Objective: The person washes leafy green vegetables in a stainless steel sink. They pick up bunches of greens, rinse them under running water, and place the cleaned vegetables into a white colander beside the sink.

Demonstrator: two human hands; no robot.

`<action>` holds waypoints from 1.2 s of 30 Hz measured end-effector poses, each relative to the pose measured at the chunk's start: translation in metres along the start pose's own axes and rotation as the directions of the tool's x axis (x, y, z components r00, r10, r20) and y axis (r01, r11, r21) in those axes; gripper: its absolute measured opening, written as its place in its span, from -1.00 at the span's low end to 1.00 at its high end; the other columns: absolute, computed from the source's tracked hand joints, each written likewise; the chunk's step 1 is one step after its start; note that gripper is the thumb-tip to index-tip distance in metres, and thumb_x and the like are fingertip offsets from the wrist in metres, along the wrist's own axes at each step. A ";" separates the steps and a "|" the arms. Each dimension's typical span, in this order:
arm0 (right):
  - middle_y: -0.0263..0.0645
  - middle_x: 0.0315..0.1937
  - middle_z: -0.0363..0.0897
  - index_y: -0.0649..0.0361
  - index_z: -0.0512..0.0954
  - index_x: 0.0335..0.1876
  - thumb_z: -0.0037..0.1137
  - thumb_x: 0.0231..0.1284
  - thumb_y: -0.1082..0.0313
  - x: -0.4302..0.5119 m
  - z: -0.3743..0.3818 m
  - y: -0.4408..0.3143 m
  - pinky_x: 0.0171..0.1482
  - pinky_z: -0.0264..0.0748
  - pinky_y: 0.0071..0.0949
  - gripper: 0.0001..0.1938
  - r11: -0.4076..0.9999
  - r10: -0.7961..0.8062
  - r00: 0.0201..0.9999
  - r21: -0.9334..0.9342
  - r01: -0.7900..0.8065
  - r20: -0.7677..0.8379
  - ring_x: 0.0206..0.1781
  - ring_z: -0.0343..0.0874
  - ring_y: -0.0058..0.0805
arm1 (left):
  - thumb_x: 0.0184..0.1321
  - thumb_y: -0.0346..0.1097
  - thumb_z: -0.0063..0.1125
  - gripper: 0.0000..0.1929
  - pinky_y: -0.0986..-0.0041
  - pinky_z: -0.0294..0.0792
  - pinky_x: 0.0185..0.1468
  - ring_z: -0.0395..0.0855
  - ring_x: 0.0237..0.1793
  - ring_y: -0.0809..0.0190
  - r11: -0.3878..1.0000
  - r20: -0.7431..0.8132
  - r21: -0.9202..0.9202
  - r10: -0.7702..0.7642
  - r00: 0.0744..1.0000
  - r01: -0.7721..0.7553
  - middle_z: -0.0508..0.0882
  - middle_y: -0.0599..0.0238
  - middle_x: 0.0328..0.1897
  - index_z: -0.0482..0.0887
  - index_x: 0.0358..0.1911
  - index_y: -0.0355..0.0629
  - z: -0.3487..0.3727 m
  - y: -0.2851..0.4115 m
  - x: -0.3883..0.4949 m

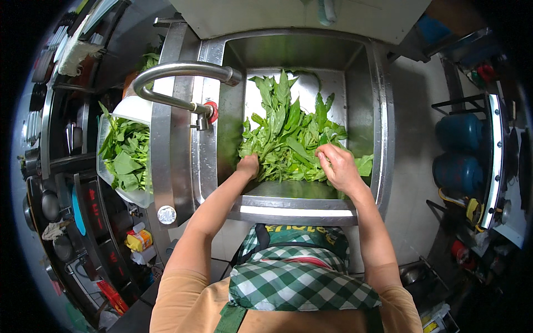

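A loose heap of leafy greens (287, 133) covers much of the floor of a stainless steel sink (360, 91). At the heap's near left side, my left hand (248, 165) is curled around some of the greens, its fingertips hidden among the leaves. My right hand (340, 166) is over the near right part of the heap, with thumb and forefinger drawn together. Whether a stem is pinched between them is too small to tell. One broad leaf shows past the right wrist, by the sink's right wall.
A curved metal faucet (183, 66) reaches over the sink's left rim. Left of the sink, a clear plastic tub (150, 197) holds more greens. Blue gas cylinders (460, 152) stand at the right. Shelves with kitchenware (50, 202) line the far left.
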State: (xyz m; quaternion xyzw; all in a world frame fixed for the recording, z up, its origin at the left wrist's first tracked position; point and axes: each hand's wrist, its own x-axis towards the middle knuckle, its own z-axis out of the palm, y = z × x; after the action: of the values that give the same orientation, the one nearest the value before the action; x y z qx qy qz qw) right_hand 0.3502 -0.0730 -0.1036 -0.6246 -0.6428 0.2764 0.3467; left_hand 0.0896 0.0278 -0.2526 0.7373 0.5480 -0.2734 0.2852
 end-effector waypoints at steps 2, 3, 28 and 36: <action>-0.07 -0.42 0.52 0.22 0.47 -0.27 -0.01 0.21 0.41 -0.002 0.003 -0.003 -0.38 0.44 -0.25 -0.92 1.000 -0.010 1.000 0.015 0.011 -0.029 -0.41 0.54 -0.07 | 0.17 -0.35 -0.12 -0.70 0.14 0.44 0.03 0.55 0.04 -0.18 0.996 0.051 -0.062 -0.055 0.997 0.058 0.56 -0.18 0.00 0.36 -0.01 -0.21 0.002 -0.004 0.006; -0.07 -0.42 0.52 0.22 0.47 -0.26 -0.01 0.21 0.41 -0.003 0.005 -0.005 -0.37 0.45 -0.24 -0.92 1.000 -0.018 0.999 0.002 0.018 -0.036 -0.41 0.54 -0.07 | 0.17 -0.34 -0.12 -0.69 0.14 0.43 0.05 0.53 0.06 -0.18 0.985 0.098 -0.141 -0.084 0.992 0.097 0.54 -0.20 0.03 0.35 0.00 -0.23 0.002 -0.006 0.007; -0.09 -0.48 0.53 0.19 0.45 -0.19 0.13 0.13 0.32 -0.001 -0.006 -0.033 -0.42 0.46 -0.27 -0.80 0.978 -0.120 0.988 -0.186 0.100 -0.098 -0.51 0.53 -0.14 | 0.23 -0.38 0.12 -0.86 0.68 0.39 -0.44 0.50 -0.55 0.43 -0.153 -0.091 -0.984 0.015 0.996 -0.088 0.59 0.29 -0.46 0.50 -0.30 -0.32 -0.067 0.002 -0.101; -0.07 -0.38 0.62 0.24 0.57 -0.27 0.08 0.16 0.36 0.007 0.006 -0.040 -0.28 0.52 -0.31 -0.87 0.975 -0.035 0.999 -0.219 0.033 -0.006 -0.38 0.62 -0.18 | 0.21 -0.44 0.12 -0.75 0.58 0.50 -0.27 0.63 -0.39 0.31 -0.292 -0.339 -0.897 -0.028 0.940 -0.332 0.67 0.12 -0.32 0.47 -0.07 -0.33 -0.057 0.010 -0.144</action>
State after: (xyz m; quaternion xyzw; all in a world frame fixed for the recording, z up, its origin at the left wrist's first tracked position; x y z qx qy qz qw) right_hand 0.3209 -0.0682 -0.0749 -0.6493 -0.6780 0.1950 0.2839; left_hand 0.0686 -0.0272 -0.1086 0.3069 0.4734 0.3955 0.7248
